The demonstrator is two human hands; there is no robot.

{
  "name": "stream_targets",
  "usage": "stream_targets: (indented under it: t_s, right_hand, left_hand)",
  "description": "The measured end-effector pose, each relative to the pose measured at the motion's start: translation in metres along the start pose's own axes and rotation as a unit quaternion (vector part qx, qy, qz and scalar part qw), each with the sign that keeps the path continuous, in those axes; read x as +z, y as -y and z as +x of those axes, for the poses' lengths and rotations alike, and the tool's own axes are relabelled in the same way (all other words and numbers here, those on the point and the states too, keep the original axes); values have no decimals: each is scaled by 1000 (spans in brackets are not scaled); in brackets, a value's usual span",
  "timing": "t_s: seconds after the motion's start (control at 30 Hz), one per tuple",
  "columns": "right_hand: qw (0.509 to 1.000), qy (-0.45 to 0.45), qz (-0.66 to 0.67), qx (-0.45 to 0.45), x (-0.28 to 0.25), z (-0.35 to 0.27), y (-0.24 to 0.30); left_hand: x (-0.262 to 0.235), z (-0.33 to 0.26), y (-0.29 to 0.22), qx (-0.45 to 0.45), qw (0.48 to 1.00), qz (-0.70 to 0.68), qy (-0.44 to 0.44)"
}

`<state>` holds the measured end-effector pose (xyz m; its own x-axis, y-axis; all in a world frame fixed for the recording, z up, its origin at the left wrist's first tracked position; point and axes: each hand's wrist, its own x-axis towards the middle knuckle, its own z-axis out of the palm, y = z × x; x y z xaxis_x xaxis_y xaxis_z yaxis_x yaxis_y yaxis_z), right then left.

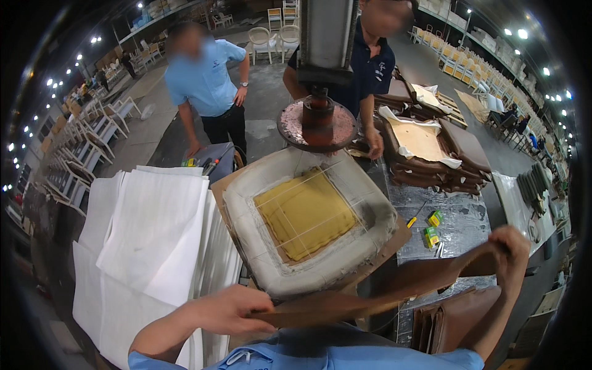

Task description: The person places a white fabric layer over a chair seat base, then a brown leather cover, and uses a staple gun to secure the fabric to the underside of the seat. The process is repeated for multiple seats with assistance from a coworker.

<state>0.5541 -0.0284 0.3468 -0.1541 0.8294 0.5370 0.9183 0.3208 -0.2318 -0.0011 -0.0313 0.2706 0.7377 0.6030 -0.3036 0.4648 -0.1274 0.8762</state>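
A long piece of brown upholstery cover (pixel 382 299) hangs stretched between my two hands, close to my body. My left hand (pixel 237 311) pinches its left end; my right hand (pixel 510 243) grips the other end, raised higher on the right. Beyond the cover lies a padded, light grey square form (pixel 308 280) with a rounded rim, resting on a brown board (pixel 401 233). Inside the rim sits a yellow foam pad (pixel 305 213), crossed by thin pale lines. A round metal press plate (pixel 317 126) on a thick column hangs above the form's far edge.
White padding sheets (pixel 151 234) are piled at left. On the right table stand brown cushion covers (pixel 425 151), two green-and-yellow boxes (pixel 431 237) and a yellow-handled tool (pixel 414 219). More folded brown covers (pixel 459 314) lie near my right arm. Two people (pixel 213 80) stand across from me.
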Motion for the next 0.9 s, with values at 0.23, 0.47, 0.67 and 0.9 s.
stream_targets:
  t_s: [0.23,0.47,0.67,0.9]
  right_hand:
    - [983,175,33,-54,164,180,-46]
    - [955,288,55,-37,369,260,-36]
    - [966,250,-52,-48,440,302,-37]
    - [994,-25,105,17,437,271,-83]
  left_hand:
    - [-77,0,97,-70,919,-135,-365]
    - [-161,78,230,-129,803,-96,-573]
    - [-246,138,272,-135,767,-9,-628]
    - [-237,140,289,-89,694,-9,-715]
